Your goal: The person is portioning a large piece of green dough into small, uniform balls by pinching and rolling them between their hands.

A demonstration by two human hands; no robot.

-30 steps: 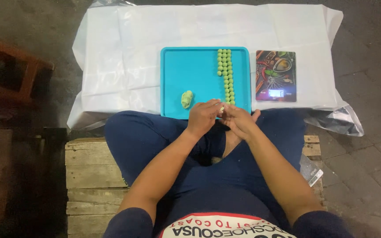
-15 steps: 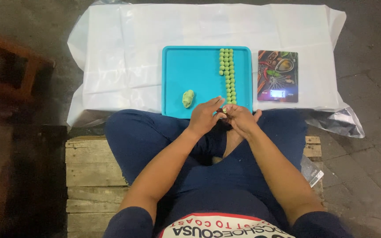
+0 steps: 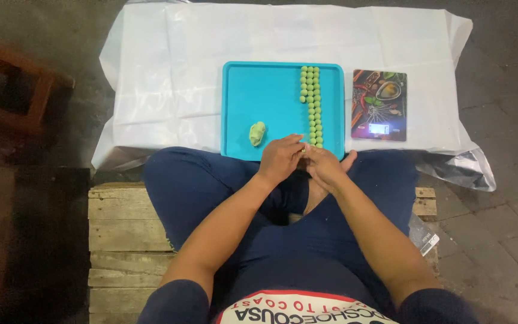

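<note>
My left hand point(image 3: 280, 157) and my right hand point(image 3: 325, 167) meet over my lap at the near edge of a turquoise tray point(image 3: 259, 90). Their fingers close together around a small green dough piece point(image 3: 303, 151), of which only a sliver shows. On the tray, several small green dough balls point(image 3: 312, 99) lie in two rows along the right side, the near end just beyond my fingertips. A larger green dough lump point(image 3: 257, 133) rests near the tray's front left, a little left of my left hand.
The tray sits on a white plastic sheet point(image 3: 163, 72) spread on the ground. A kitchen scale point(image 3: 379, 105) with a colourful printed top lies right of the tray. I sit cross-legged on a wooden pallet point(image 3: 124, 222). A brown wooden stool point(image 3: 13, 90) stands at far left.
My hands stay together at the tray's near edge, with fingers shifting against each other around the small dough piece. The view has drifted slightly; the tray contents have not moved.
</note>
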